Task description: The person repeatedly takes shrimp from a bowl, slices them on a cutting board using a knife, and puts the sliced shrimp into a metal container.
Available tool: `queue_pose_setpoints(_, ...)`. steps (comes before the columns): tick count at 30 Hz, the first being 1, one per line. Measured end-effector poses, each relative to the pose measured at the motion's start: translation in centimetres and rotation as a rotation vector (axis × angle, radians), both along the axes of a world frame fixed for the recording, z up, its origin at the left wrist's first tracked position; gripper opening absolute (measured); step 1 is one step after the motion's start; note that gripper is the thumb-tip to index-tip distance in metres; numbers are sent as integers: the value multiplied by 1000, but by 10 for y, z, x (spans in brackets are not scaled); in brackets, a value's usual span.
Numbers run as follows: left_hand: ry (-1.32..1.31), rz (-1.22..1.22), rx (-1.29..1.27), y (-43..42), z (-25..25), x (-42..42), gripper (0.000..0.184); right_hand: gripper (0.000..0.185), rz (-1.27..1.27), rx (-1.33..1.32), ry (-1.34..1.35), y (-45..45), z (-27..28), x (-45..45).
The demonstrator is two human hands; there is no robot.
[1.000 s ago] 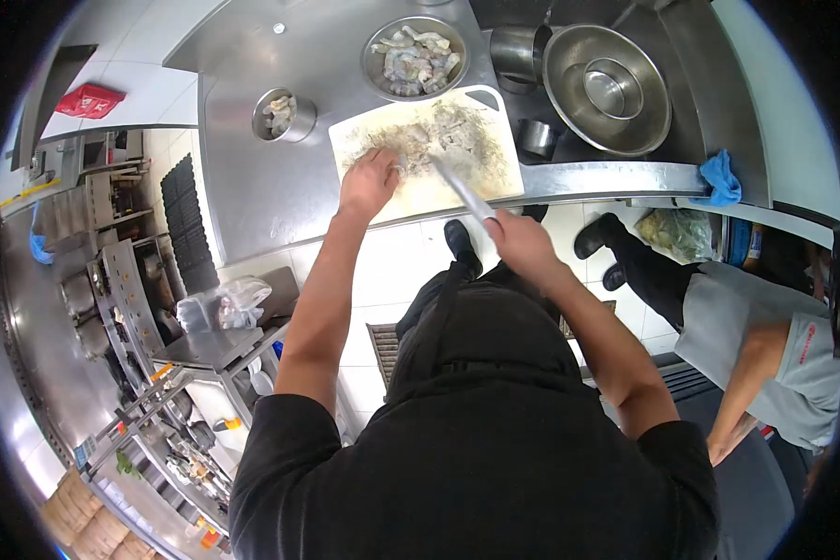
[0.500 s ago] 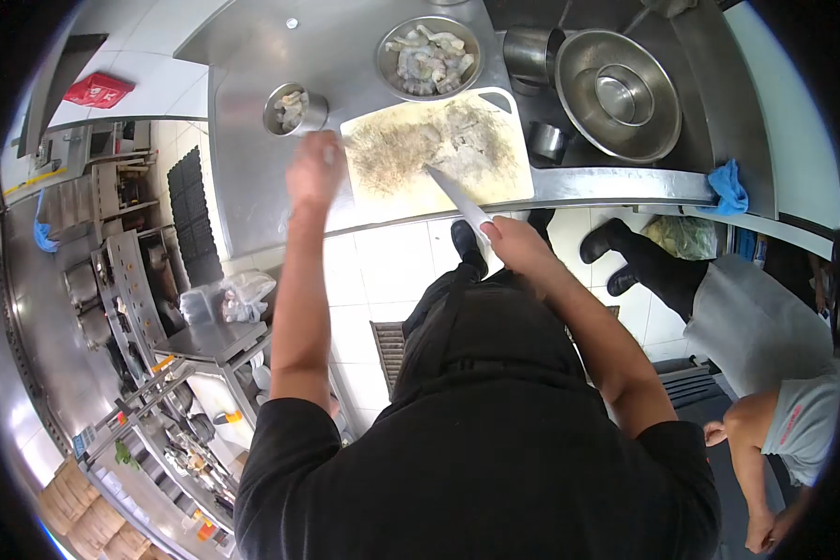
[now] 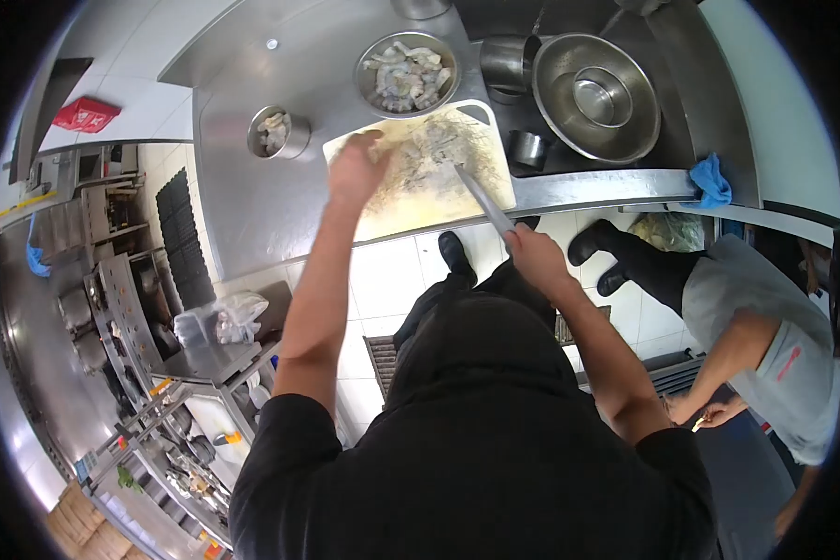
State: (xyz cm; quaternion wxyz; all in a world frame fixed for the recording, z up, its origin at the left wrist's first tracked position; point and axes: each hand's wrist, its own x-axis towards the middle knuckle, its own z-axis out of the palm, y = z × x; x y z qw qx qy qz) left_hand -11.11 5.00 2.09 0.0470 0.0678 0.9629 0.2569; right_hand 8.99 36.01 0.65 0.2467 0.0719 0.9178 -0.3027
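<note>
My right hand is closed on the handle of a knife, whose blade tip points at the middle of a pale cutting board. Over the board's left part is my left hand, blurred by motion; whether it holds anything cannot be made out. Greyish scraps lie on the board near the blade tip. Behind the board, a metal bowl contains raw, pale shrimp-like pieces. Similar pieces are in a small metal pot to the left of the board.
Right of the board stand a large metal basin with a smaller bowl inside, and metal pots. A blue cloth hangs at the counter's edge. A co-worker bends down at the right. Shelves with utensils are at the lower left.
My left hand has moved from beside the small pot back over the board. The knife tip now lies near the scraps. The co-worker's arms have shifted, and the view has moved slightly.
</note>
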Motion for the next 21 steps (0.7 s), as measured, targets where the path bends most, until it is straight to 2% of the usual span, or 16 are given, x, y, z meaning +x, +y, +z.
queue_pose_setpoints(3, -8, -88, -52, 39, -22, 3, 36, 33, -9, 25, 55, 0, 9, -3)
queue_pose_setpoints(7, -60, 10, 45, 48, -36, -2, 33, 33, -40, -36, 167, -5, 19, -19)
queue_pose_setpoints(9, -31, 19, 103, 41, -43, -1, 31, 34, -1, -21, 71, -13, 26, -39)
queue_pose_setpoints(16, -54, 31, 105, 38, -45, 4, 23, 42, 104, -108, 91, -43, 0, -129)
queue_pose_setpoints(21, -116, 61, 110, 39, -38, 1, 21, 43, 150, -136, 74, -52, 1, -153)
